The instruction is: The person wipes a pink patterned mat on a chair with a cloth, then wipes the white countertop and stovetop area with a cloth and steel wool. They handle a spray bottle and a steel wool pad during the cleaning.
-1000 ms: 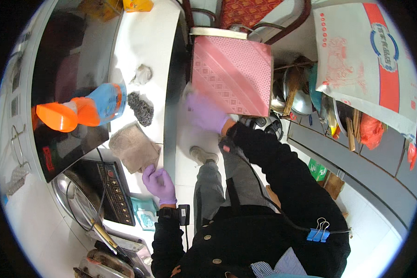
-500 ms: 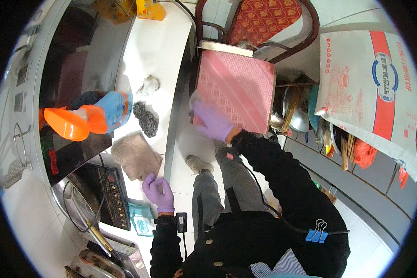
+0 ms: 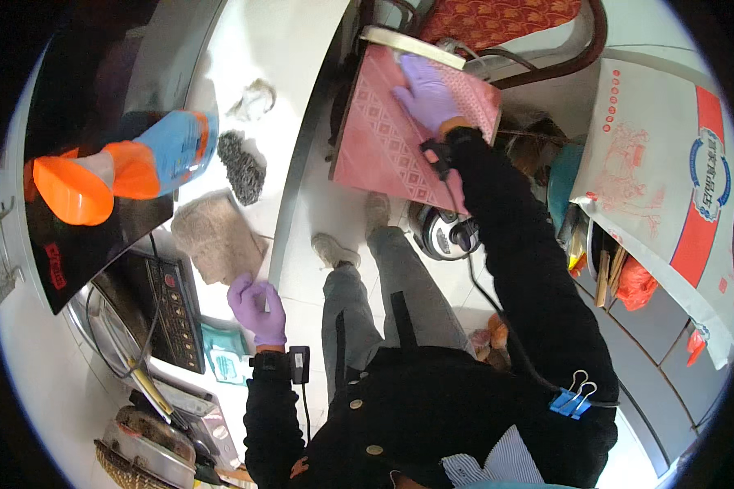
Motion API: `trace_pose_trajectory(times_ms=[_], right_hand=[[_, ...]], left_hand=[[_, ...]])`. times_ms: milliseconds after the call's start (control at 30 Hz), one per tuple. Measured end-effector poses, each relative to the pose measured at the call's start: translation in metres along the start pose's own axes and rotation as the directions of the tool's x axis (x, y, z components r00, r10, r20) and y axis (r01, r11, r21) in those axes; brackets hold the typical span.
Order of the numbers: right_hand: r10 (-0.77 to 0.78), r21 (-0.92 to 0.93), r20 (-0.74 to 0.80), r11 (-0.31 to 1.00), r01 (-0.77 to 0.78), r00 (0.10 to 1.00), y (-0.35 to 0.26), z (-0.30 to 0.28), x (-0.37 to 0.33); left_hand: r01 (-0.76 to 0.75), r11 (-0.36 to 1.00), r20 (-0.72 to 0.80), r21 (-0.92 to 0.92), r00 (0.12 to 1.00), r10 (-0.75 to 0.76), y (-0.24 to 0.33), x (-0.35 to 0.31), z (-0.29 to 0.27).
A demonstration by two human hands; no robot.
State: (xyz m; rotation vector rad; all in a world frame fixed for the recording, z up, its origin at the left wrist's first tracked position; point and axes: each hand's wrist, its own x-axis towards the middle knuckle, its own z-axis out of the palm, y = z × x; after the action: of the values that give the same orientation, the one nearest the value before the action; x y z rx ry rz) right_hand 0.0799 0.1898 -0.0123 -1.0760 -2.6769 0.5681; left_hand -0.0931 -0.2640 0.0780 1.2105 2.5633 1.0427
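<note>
My right hand point(image 3: 429, 96), in a purple glove, lies on the pink patterned top point(image 3: 387, 134) of a small table or stool, near its far edge. Its fingers are stretched out. Whether anything is under the palm is hidden. My left hand point(image 3: 258, 310), gloved alike, hovers at the white counter's edge with fingers loosely curled and a gap inside the curl. Its fingertips come close to the corner of a folded grey-brown cloth point(image 3: 218, 239). Beyond the cloth are a dark steel-wool scourer point(image 3: 240, 169) and a crumpled whitish wad point(image 3: 257, 99).
A blue spray bottle with an orange head point(image 3: 163, 155) stands left of the cloth. Near my left hand are a black induction cooker point(image 3: 167, 297) and a teal wipes pack point(image 3: 224, 352). A red-cushioned chair point(image 3: 497, 20), a round appliance point(image 3: 446, 232) and a large printed bag point(image 3: 644, 155) surround the pink top.
My right hand has swept from the pink top's left side to its far edge. The view has shifted, bringing the round appliance into sight. My left hand stays by the cloth.
</note>
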Motion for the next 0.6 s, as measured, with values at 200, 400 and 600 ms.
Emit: trace_pose_trajectory(times_ms=[200, 400, 600], right_hand=[[0.100, -0.085, -0.048, 0.991, -0.104, 0.994, 0.035, -0.019, -0.066], [0.319, -0.102, -0.066, 0.940, -0.325, 0.945, -0.020, -0.011, -0.139], [0.041, 0.092, 0.007, 0.995, -0.041, 0.999, -0.124, 0.015, -0.111]], left_hand=[[-0.073, 0.997, -0.036, -0.019, 0.997, 0.072, 0.000, 0.002, 0.000], [-0.080, 0.997, -0.018, -0.014, 0.997, 0.080, 0.002, 0.005, -0.003], [0.011, 1.000, 0.022, -0.020, 1.000, -0.011, 0.002, 0.003, 0.000]])
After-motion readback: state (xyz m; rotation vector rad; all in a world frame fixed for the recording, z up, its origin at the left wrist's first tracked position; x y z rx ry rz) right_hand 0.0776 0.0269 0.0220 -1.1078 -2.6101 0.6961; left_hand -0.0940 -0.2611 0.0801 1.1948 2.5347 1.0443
